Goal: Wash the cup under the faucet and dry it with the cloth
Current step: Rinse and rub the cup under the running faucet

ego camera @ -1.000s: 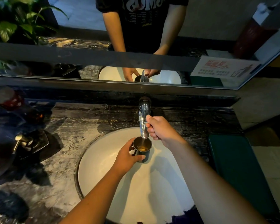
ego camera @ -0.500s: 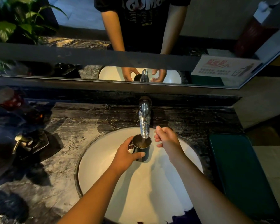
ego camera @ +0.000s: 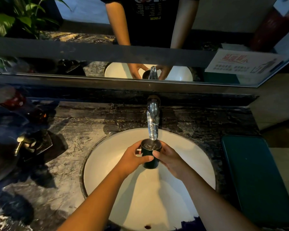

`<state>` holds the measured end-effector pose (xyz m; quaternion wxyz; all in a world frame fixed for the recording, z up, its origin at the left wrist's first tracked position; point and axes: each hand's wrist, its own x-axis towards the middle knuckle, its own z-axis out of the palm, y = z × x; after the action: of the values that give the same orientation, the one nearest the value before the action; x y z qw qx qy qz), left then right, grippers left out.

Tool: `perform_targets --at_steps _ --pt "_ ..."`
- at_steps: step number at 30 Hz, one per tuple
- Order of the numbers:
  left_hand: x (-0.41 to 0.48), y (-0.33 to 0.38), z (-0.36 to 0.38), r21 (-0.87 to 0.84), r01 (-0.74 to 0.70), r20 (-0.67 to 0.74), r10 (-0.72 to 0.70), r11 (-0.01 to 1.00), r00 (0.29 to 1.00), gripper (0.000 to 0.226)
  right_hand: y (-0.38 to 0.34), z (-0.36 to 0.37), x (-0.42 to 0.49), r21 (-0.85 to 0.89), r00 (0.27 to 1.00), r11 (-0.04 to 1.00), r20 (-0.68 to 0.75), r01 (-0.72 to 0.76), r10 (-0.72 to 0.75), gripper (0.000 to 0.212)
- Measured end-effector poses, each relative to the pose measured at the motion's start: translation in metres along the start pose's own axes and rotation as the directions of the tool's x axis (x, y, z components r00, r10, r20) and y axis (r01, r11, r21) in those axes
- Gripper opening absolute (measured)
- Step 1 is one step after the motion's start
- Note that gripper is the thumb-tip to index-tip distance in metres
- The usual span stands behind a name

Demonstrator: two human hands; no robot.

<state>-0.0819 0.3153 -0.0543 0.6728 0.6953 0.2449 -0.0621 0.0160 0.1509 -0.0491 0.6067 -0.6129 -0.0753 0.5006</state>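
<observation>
Both bare forearms reach forward from the lower edge and converge toward the middle. The left hand (ego camera: 131, 158) wraps the small dark cylindrical cup (ego camera: 149, 162) from its left side, with the thumb across the near wall and the fingers curled round the far side. The right hand (ego camera: 171, 161) clasps the cup from the right, its thumb tip just beside the left thumb.

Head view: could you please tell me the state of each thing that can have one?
Cup: upright, under the spout, rippling water inside.
Faucet: spout over the cup's mouth; stream itself unclear.
Left hand: grips the cup's left side.
Right hand: grips the cup's right side.
</observation>
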Motion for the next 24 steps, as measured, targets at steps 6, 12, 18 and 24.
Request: perform_targets --at_steps 6,12,18,24 --pt "-0.004 -0.006 -0.006 -0.076 0.058 0.049 -0.054 0.995 0.997 0.052 0.005 0.002 0.008 -0.002 0.999 0.999 -0.022 -0.041 0.041 0.065" --pt "-0.004 -0.002 -0.005 -0.270 0.126 0.011 -0.128 0.955 0.992 0.042 0.006 0.002 0.013 -0.045 0.997 0.999 -0.079 -0.008 0.004 0.070" --pt "-0.002 0.009 0.005 -0.376 0.173 0.024 -0.176 0.910 0.984 0.034 0.000 0.003 0.014 -0.242 0.990 0.970 -0.130 0.025 -0.058 0.061" --pt "0.001 0.007 0.007 -0.467 0.172 0.033 -0.177 0.868 0.984 0.042 -0.008 0.003 0.012 -0.319 0.989 0.947 -0.124 0.036 -0.079 0.063"
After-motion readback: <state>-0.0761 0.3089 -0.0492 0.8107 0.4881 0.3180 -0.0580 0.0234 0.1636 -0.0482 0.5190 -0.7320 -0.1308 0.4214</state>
